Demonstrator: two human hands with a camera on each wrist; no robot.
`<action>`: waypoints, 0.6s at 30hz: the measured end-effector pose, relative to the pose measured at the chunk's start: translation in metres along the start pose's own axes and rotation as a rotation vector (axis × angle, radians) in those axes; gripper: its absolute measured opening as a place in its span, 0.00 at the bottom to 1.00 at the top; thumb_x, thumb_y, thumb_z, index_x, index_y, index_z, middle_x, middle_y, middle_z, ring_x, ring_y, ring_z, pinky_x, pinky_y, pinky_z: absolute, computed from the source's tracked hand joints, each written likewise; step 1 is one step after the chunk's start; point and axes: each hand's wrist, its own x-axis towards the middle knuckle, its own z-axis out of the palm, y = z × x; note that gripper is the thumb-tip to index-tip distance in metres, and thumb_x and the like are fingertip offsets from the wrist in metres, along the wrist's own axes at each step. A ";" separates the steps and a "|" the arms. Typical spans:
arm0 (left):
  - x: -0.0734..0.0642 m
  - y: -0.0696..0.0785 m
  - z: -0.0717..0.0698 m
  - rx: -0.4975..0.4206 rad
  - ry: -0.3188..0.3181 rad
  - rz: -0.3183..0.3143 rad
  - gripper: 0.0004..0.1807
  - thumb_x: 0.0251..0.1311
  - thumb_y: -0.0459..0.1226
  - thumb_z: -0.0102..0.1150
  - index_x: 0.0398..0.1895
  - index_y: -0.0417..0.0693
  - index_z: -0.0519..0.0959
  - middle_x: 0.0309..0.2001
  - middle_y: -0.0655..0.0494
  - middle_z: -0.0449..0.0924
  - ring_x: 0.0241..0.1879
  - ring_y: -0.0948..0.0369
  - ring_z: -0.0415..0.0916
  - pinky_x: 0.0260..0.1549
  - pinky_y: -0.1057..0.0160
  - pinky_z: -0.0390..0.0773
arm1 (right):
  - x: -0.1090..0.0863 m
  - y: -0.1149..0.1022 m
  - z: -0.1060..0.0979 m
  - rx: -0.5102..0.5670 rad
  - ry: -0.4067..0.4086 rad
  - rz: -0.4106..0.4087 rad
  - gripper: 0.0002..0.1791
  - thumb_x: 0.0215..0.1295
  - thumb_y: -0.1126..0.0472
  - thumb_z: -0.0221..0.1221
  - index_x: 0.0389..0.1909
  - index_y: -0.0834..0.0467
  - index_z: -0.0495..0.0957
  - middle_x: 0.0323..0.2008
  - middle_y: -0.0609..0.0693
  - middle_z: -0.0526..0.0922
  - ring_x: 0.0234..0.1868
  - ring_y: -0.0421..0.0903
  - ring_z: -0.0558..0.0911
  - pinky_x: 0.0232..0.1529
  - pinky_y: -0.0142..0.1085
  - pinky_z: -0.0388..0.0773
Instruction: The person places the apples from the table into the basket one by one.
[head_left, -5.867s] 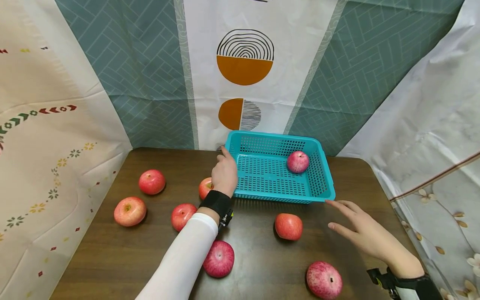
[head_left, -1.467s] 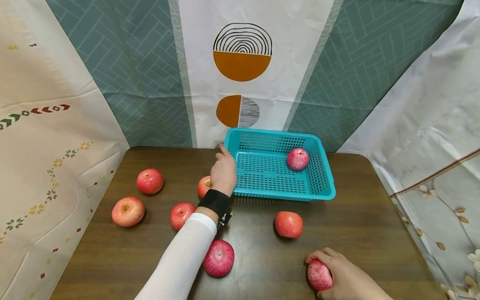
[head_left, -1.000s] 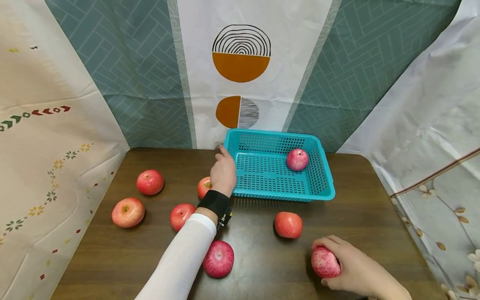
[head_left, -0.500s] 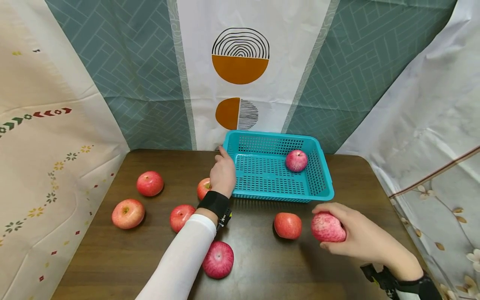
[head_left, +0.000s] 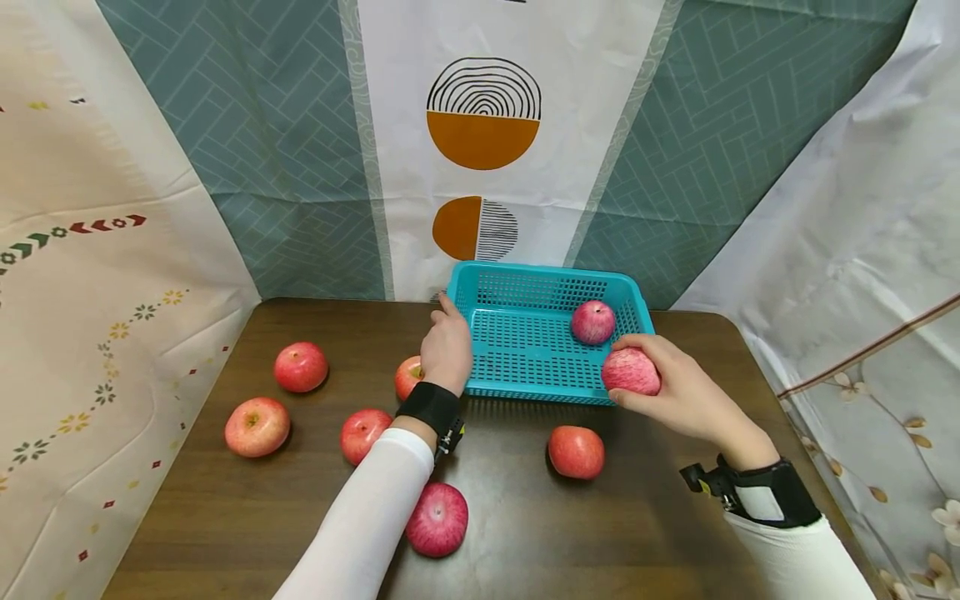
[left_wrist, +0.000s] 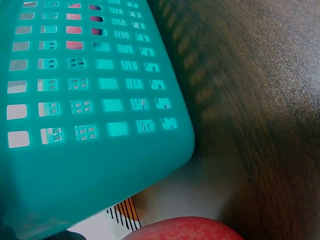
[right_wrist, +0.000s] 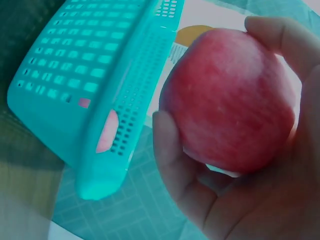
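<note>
My right hand (head_left: 678,392) grips a pinkish-red apple (head_left: 630,372), fingers and thumb round its sides, over the near right corner of a turquoise plastic basket (head_left: 540,392). In the right wrist view this apple (right_wrist: 230,100) fills the grasp beside the basket's wall (right_wrist: 65,65). Inside the basket, toward its right end, lies another apple (head_left: 593,322). My left hand (head_left: 447,350) holds the basket's left rim, its index finger along the edge and the thumb hidden. Partly behind that hand sits a red apple (head_left: 408,379); the left wrist view shows the basket's perforated side (left_wrist: 100,165).
Several more apples stand on the brown wooden table (head_left: 510,550): a red one (head_left: 576,452) before the basket, a dark pink one (head_left: 437,520) by the left sleeve, and a yellowish-red one (head_left: 257,427) farther left. Patterned cloth (head_left: 300,167) hangs behind the table.
My right hand took hold of the apple at the front right, lifted it and carried it forward and left to the basket's near right corner. The left hand has stayed at the rim.
</note>
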 end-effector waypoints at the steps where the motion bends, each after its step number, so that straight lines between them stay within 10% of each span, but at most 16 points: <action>1: 0.000 0.000 0.000 0.002 0.001 0.000 0.34 0.70 0.32 0.48 0.75 0.28 0.50 0.36 0.40 0.73 0.11 0.60 0.70 0.14 0.62 0.79 | 0.002 0.002 0.002 -0.002 0.002 0.005 0.31 0.52 0.46 0.73 0.56 0.45 0.72 0.50 0.39 0.73 0.49 0.40 0.72 0.38 0.45 0.82; 18: -0.001 -0.003 0.003 0.007 0.018 0.029 0.33 0.71 0.31 0.47 0.74 0.27 0.50 0.33 0.42 0.71 0.11 0.60 0.68 0.13 0.63 0.78 | 0.032 0.040 0.040 -0.029 -0.077 0.123 0.30 0.51 0.47 0.73 0.55 0.46 0.72 0.53 0.49 0.72 0.53 0.49 0.70 0.39 0.49 0.84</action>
